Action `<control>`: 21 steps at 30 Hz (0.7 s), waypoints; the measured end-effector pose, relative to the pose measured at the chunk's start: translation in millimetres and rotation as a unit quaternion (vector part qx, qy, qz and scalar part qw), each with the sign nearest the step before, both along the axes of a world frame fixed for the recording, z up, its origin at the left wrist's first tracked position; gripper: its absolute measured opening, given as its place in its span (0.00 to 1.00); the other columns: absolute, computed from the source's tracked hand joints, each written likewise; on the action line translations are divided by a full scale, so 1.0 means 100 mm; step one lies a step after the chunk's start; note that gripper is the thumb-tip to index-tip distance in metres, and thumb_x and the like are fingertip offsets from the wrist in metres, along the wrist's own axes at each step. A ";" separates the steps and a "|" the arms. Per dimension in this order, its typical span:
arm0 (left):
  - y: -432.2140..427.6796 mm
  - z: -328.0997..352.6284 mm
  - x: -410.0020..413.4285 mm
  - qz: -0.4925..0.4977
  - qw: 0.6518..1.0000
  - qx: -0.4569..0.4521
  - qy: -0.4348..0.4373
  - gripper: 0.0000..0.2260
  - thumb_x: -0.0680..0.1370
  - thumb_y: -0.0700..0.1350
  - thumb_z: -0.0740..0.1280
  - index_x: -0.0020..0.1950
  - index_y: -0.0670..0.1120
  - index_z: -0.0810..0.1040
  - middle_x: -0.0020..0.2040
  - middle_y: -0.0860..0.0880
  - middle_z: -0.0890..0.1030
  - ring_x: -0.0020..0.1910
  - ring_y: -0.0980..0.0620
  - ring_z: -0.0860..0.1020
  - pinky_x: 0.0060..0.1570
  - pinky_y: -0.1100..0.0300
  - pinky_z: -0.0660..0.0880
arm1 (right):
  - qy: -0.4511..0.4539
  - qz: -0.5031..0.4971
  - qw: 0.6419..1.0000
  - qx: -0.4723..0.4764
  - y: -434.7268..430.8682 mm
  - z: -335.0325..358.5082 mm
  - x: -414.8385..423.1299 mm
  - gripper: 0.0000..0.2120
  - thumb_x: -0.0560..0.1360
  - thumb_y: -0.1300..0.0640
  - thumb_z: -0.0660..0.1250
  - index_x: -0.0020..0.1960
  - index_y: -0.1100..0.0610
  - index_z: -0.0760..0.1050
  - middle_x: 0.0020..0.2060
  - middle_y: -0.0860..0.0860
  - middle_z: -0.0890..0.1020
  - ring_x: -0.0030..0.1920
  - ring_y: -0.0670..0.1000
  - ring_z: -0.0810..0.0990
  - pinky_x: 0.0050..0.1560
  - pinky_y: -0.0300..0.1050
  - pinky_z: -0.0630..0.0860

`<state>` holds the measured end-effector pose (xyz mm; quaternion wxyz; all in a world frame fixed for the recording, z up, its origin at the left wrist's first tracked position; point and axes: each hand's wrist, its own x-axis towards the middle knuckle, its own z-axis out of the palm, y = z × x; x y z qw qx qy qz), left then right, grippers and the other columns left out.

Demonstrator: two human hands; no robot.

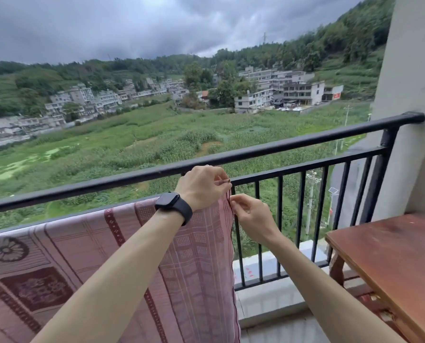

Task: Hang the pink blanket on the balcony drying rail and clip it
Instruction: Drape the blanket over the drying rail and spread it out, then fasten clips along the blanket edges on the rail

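– Pink blanket (107,256), pinched at its right edge: left hand (202,186) at the top corner, right hand (252,215) just below.
– How will it handle?
– Soft and light, I'd judge; it may slide off the rail (305,166) it hangs over. Hold the hem corners.
– Anything in the way?
– A wooden table (392,263) near, right of both arms.

Pink patterned blanket (82,256) drapes over black balcony rail (305,142).
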<state>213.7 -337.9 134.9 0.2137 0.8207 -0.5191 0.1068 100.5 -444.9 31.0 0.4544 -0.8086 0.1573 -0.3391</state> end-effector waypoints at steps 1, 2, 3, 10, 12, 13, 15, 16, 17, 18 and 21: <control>-0.04 0.03 -0.03 -0.012 1.000 0.003 -0.021 0.07 0.76 0.56 0.67 0.49 0.57 0.82 0.46 0.56 0.81 0.45 0.55 0.80 0.47 0.53 0.79 | 0.005 -0.012 1.000 -0.013 -0.02 0.02 -0.07 0.09 0.81 0.58 0.66 0.59 0.57 0.81 0.46 0.45 0.84 0.44 0.34 0.81 0.43 0.26 0.76; -0.08 0.06 -0.07 -0.026 0.999 0.004 -0.044 0.08 0.76 0.56 0.66 0.51 0.57 0.81 0.47 0.56 0.81 0.46 0.55 0.79 0.47 0.53 0.78 | 0.013 -0.023 0.999 -0.025 -0.04 0.04 -0.16 0.09 0.80 0.58 0.67 0.59 0.57 0.81 0.46 0.45 0.84 0.44 0.32 0.80 0.44 0.26 0.77; -0.14 0.07 -0.12 -0.040 0.997 0.002 -0.071 0.08 0.77 0.55 0.65 0.52 0.56 0.81 0.49 0.56 0.81 0.47 0.54 0.79 0.49 0.53 0.77 | 0.023 -0.036 0.998 -0.039 -0.06 0.04 -0.27 0.09 0.80 0.57 0.67 0.59 0.57 0.81 0.47 0.45 0.84 0.45 0.31 0.79 0.46 0.27 0.77; -0.78 -0.61 -0.75 -0.153 0.984 -0.022 -0.083 0.11 0.79 0.54 0.60 0.53 0.54 0.81 0.49 0.52 0.82 0.50 0.49 0.77 0.55 0.51 0.72 | 0.137 -0.278 0.937 -0.158 -0.33 -0.18 -1.57 0.10 0.78 0.47 0.67 0.57 0.44 0.82 0.51 0.40 0.84 0.55 0.45 0.78 0.51 0.45 0.75; -1.00 -0.98 -0.93 -0.181 0.982 0.017 -0.050 0.11 0.78 0.53 0.60 0.54 0.54 0.81 0.49 0.51 0.82 0.50 0.48 0.78 0.52 0.51 0.73 | 0.197 -0.337 0.905 -0.167 -0.32 -0.34 -1.98 0.10 0.78 0.45 0.66 0.56 0.42 0.82 0.53 0.39 0.83 0.58 0.48 0.76 0.54 0.50 0.77; -1.10 -1.18 -1.05 -0.197 0.979 0.041 -0.041 0.11 0.78 0.53 0.60 0.54 0.55 0.81 0.49 0.51 0.82 0.51 0.47 0.78 0.51 0.52 0.73 | 0.231 -0.357 0.889 -0.167 -0.31 -0.45 -2.18 0.10 0.77 0.45 0.66 0.57 0.42 0.81 0.54 0.39 0.83 0.59 0.49 0.76 0.56 0.51 0.77; -1.27 -1.58 -1.30 -0.225 0.970 0.093 -0.019 0.11 0.77 0.52 0.60 0.53 0.55 0.80 0.49 0.51 0.82 0.51 0.46 0.78 0.48 0.53 0.74 | 0.294 -0.390 0.859 -0.153 -0.29 -0.66 -2.56 0.11 0.77 0.46 0.65 0.57 0.43 0.82 0.55 0.40 0.83 0.61 0.50 0.76 0.59 0.50 0.76; -1.33 -1.76 -1.43 -0.237 0.964 0.118 -0.004 0.11 0.76 0.52 0.60 0.53 0.55 0.80 0.50 0.50 0.82 0.52 0.45 0.79 0.47 0.53 0.75 | 0.312 -0.405 0.848 -0.138 -0.28 -0.76 -2.72 0.11 0.77 0.46 0.65 0.57 0.43 0.82 0.56 0.41 0.84 0.61 0.51 0.76 0.60 0.50 0.74; -1.40 -1.94 -1.57 -0.253 0.957 0.143 0.010 0.11 0.76 0.52 0.60 0.53 0.55 0.80 0.50 0.50 0.82 0.52 0.45 0.79 0.48 0.52 0.75 | 0.326 -0.420 0.839 -0.117 -0.28 -0.87 -2.87 0.11 0.78 0.47 0.66 0.57 0.43 0.82 0.57 0.42 0.84 0.61 0.52 0.76 0.61 0.49 0.73; -1.47 -2.13 -1.75 -0.272 0.947 0.168 0.019 0.11 0.76 0.52 0.60 0.53 0.54 0.80 0.51 0.49 0.82 0.53 0.44 0.79 0.48 0.51 0.76 | 0.340 -0.435 0.829 -0.091 -0.27 -1.00 -3.05 0.11 0.78 0.47 0.66 0.58 0.44 0.82 0.57 0.43 0.84 0.61 0.53 0.77 0.62 0.48 0.72; -1.61 -2.58 -2.15 -0.320 0.921 0.220 0.033 0.11 0.76 0.50 0.58 0.50 0.51 0.79 0.50 0.48 0.82 0.51 0.42 0.80 0.43 0.52 0.75 | 0.378 -0.452 0.807 -0.034 -0.21 -1.37 -3.43 0.12 0.79 0.47 0.64 0.59 0.45 0.81 0.58 0.43 0.83 0.62 0.52 0.76 0.62 0.47 0.72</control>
